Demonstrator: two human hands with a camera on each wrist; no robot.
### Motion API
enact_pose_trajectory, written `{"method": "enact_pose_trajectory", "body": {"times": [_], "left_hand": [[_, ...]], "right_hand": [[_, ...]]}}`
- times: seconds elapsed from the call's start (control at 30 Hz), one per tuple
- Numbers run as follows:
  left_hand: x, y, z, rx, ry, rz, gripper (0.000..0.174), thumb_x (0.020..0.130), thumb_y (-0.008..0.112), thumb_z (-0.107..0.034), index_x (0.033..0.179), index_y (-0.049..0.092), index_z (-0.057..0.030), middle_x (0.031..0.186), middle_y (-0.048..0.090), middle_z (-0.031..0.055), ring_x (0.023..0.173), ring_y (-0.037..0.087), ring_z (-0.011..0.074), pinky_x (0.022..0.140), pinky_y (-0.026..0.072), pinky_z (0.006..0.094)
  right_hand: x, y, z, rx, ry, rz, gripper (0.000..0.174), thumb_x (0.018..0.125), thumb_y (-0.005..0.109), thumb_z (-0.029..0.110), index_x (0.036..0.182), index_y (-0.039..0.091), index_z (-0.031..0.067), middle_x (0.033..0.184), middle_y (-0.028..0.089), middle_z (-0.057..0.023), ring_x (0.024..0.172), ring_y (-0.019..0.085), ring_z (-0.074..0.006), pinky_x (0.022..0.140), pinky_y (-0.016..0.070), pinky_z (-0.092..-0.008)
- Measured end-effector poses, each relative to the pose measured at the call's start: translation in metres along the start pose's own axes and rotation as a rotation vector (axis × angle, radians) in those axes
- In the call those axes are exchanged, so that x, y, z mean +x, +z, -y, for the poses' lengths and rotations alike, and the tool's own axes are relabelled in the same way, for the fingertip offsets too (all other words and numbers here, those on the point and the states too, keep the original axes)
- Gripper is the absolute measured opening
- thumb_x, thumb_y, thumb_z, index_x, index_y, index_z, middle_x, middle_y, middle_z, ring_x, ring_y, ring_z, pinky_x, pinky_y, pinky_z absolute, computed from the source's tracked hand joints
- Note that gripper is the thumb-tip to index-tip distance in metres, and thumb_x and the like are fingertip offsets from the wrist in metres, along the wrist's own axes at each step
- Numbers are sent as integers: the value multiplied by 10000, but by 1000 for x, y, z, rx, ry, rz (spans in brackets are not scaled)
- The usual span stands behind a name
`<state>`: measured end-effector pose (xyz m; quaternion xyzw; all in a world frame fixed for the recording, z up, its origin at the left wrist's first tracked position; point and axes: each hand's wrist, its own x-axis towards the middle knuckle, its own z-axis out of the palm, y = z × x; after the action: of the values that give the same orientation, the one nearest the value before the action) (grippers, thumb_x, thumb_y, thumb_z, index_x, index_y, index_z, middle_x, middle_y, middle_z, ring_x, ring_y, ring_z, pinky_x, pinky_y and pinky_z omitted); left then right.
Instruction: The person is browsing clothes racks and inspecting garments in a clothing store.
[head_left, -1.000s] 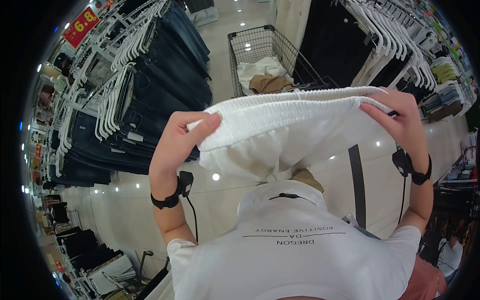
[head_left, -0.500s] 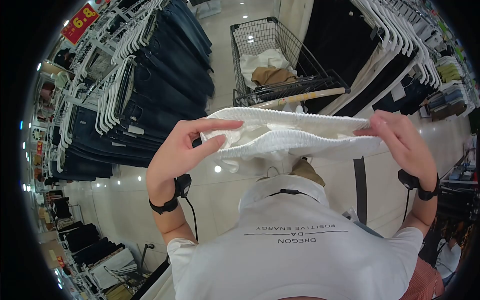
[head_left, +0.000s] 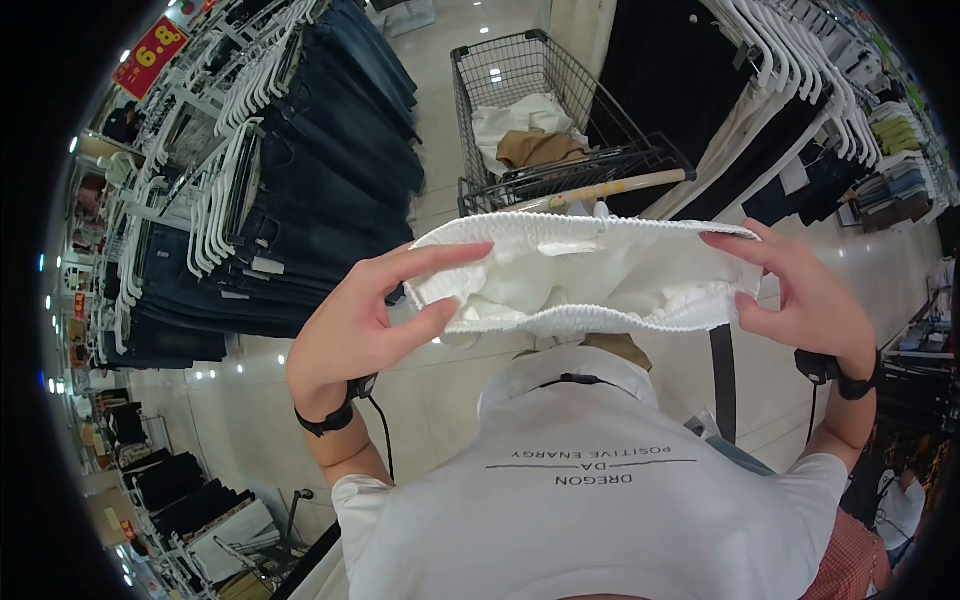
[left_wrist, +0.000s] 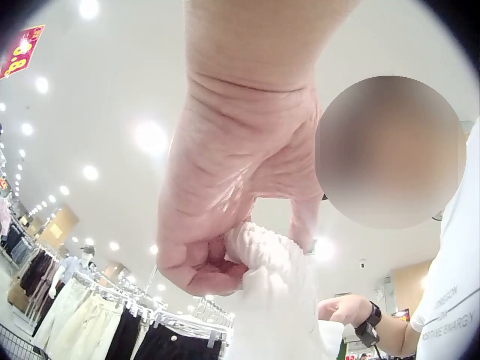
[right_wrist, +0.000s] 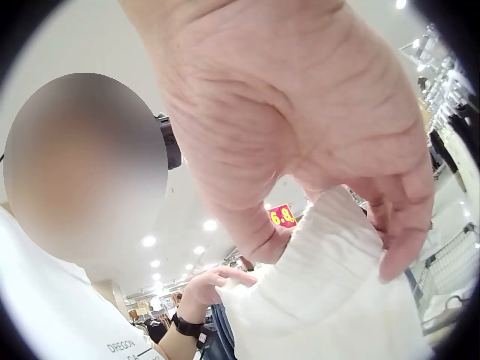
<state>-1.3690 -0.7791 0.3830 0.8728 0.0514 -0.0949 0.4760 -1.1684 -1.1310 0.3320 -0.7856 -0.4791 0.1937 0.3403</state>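
A white garment [head_left: 590, 275] with a gathered elastic waistband is stretched between both hands in the head view, its opening spread so the inside shows. The left hand [head_left: 350, 310] grips one end of the band, thumb at the near edge and index finger along the far edge. At the other end the right hand [head_left: 815, 300] holds the band, thumb and index finger apart on its two edges. In the left wrist view, curled fingers of the left hand [left_wrist: 232, 172] hold the ribbed band. The right wrist view shows the right hand [right_wrist: 300, 127] around the white fabric [right_wrist: 322, 277].
A wire shopping cart [head_left: 520, 80] with white and brown clothes [head_left: 540, 150] stands just beyond the garment. Dark jeans [head_left: 340, 140] hang on a rack at the left, and dark and pale trousers [head_left: 660, 100] on one at the right. A red price sign [head_left: 150, 58] is at upper left.
The band was drawn nearly flat and turned; now its near edge is lower and the opening is wider. The right thumb and index finger have spread apart. The cart shows more fully than a second ago.
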Motion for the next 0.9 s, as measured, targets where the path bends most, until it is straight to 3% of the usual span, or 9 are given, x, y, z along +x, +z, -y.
{"method": "enact_pose_trajectory", "body": {"times": [0.03, 0.1, 0.13, 0.23, 0.3, 0.33, 0.43, 0.6, 0.9], "left_hand": [[2, -1, 0, 0, 1, 3, 571, 833, 699, -32, 1394, 613, 35, 1382, 661, 149, 1309, 584, 222, 1135, 383, 336], [8, -2, 1, 113, 189, 26, 380, 827, 806, -85, 1189, 729, -1, 1164, 730, 124, 1024, 663, 178, 902, 492, 286], [9, -4, 2, 114, 191, 31, 380, 827, 806, -85, 1189, 729, -1, 1164, 730, 124, 1024, 663, 178, 902, 492, 286], [15, -4, 4, 270, 158, 44, 255, 796, 857, -108, 993, 751, 13, 1042, 722, 90, 911, 648, 143, 814, 473, 271], [22, 1, 4, 109, 88, -155, 159, 822, 841, -93, 881, 737, 12, 918, 691, 57, 821, 601, 108, 733, 433, 261], [26, 3, 7, 109, 92, -152, 159, 822, 841, -93, 881, 737, 12, 918, 691, 57, 821, 601, 108, 733, 433, 261], [37, 6, 14, -108, 86, -238, 114, 883, 793, -75, 906, 726, 15, 846, 653, 5, 786, 555, 79, 703, 401, 241], [53, 14, 18, -276, 70, -335, 200, 1004, 684, -169, 889, 658, -7, 826, 568, -51, 778, 449, 28, 686, 339, 211], [88, 41, 12, -440, 197, -378, 269, 1001, 696, -236, 863, 653, -9, 796, 571, -38, 751, 458, 39, 679, 345, 222]], "right_hand": [[0, -1, -2, 0, 2, -2, 481, 897, 655, 111, 1370, 633, 26, 1051, 624, -108, 824, 599, -199, 642, 489, -287], [2, -4, -8, 197, 113, -72, 432, 895, 716, 141, 1307, 675, 18, 1017, 647, -85, 764, 597, -146, 610, 472, -261], [3, -7, -10, 198, 117, -76, 432, 895, 716, 141, 1307, 675, 18, 1017, 647, -85, 764, 597, -146, 610, 472, -261], [9, -19, -19, 199, 108, -40, 404, 879, 786, 178, 1242, 715, 14, 1019, 674, -63, 692, 577, -96, 577, 448, -239], [12, -27, -29, 142, 80, -14, 261, 880, 806, 197, 1046, 745, 5, 849, 655, -21, 662, 540, -63, 552, 395, -234], [12, -31, -33, 112, 65, -1, 224, 881, 816, 207, 948, 760, 0, 764, 646, 0, 646, 521, -46, 540, 368, -231], [17, -38, -48, 230, 29, -65, 203, 914, 787, 191, 859, 740, 2, 673, 594, 28, 642, 487, -31, 542, 336, -231], [21, -52, -64, 238, -3, -125, 181, 943, 749, 161, 879, 741, -8, 707, 611, 19, 649, 482, -35, 564, 355, -239], [7, -66, -97, 223, -136, -477, 109, 898, 757, 45, 961, 691, -14, 848, 663, -30, 773, 593, -86, 696, 441, -235]]}}
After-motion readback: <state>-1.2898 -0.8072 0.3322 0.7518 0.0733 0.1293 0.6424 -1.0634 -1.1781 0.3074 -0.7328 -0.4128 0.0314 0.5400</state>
